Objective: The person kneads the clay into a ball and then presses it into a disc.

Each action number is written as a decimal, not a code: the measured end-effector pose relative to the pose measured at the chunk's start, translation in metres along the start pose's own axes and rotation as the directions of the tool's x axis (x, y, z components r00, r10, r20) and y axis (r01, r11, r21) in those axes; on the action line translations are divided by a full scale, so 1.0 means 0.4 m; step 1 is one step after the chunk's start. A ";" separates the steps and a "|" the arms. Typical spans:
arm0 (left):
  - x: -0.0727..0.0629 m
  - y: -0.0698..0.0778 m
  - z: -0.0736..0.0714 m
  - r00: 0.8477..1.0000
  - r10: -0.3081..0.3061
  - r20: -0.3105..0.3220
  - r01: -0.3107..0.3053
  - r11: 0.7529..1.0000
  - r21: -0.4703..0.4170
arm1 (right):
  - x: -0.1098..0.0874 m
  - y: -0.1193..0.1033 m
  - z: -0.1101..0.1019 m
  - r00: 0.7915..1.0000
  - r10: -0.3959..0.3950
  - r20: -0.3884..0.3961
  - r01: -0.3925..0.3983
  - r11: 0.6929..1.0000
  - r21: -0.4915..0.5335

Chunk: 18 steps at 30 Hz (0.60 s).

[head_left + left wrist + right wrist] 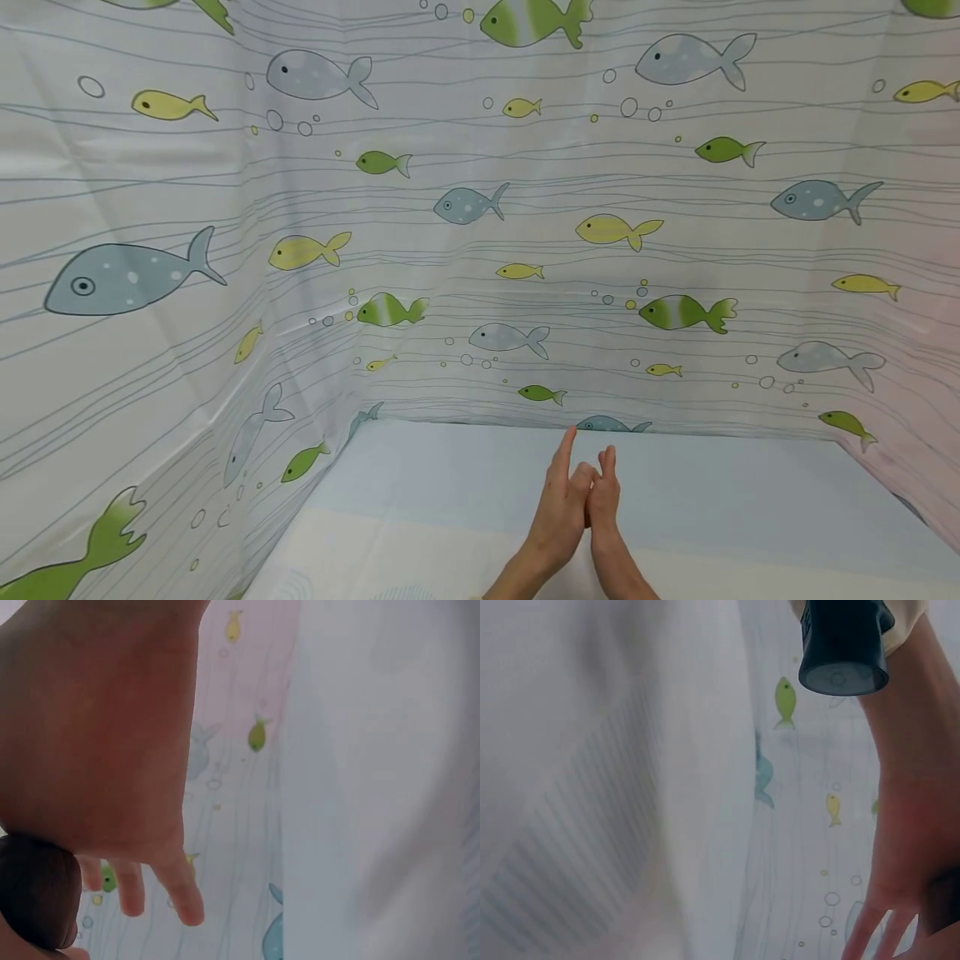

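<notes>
In the head view my left hand (557, 510) and right hand (604, 498) meet palm to palm above the table, their fingers stretched away from me. A small dark rounded lump (39, 891) sits between the palms; its kind I cannot tell. Only a sliver of it shows in the head view. The left wrist view shows the facing palm above the lump, with straight, slightly spread fingers (180, 892) beyond it. At the lower right of the right wrist view, a palm and straight fingers (864, 930) lie beside the dark lump.
A pale blue and white tabletop (420, 475) spreads under the hands. Fish-printed sheeting (450, 108) hangs behind it and along both sides. A dark cylindrical device (844, 652) sits on a forearm by a cream sleeve (907, 622).
</notes>
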<state>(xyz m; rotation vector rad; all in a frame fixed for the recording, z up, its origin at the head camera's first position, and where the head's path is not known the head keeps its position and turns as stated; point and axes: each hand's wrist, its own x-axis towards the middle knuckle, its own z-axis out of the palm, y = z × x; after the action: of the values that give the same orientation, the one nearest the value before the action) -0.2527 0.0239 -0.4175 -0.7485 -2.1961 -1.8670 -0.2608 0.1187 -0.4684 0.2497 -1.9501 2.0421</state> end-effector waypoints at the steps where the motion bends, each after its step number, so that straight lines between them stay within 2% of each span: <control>1: -0.001 0.001 0.002 1.000 0.000 -0.002 0.000 1.000 -0.014 | -0.007 -0.016 0.000 1.000 0.007 0.011 -0.007 1.000 0.007; 3: -0.006 0.002 0.005 1.000 0.003 -0.009 -0.003 1.000 -0.027 | -0.037 -0.065 -0.006 0.991 0.032 0.129 -0.022 0.997 -0.074; 4: -0.008 0.001 0.006 1.000 0.003 -0.006 -0.004 0.999 -0.041 | -0.042 -0.082 -0.005 0.990 0.028 0.136 -0.019 0.998 -0.066; 7: -0.018 -0.002 0.009 1.000 0.014 0.027 -0.012 0.995 -0.100 | -0.051 -0.123 -0.003 0.991 0.045 0.129 -0.036 0.997 -0.068; 10: -0.030 -0.008 0.011 0.996 -0.003 0.088 0.018 0.986 -0.163 | -0.046 -0.141 -0.004 0.990 0.087 0.112 -0.082 0.996 -0.044; 14: -0.045 -0.009 0.014 0.990 -0.039 0.139 0.059 0.987 -0.147 | -0.031 -0.149 -0.007 0.987 0.130 0.090 -0.131 0.991 0.008; 18: -0.054 -0.008 0.014 0.985 -0.053 0.163 0.077 0.987 -0.142 | -0.019 -0.151 -0.009 0.987 0.148 0.068 -0.151 0.988 0.038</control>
<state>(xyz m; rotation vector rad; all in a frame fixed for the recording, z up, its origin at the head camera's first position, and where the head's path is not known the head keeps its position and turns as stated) -0.2345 0.0232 -0.4310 -0.8916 -2.2174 -2.0893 -0.2331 0.1234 -0.4142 0.1869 -2.0212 2.1974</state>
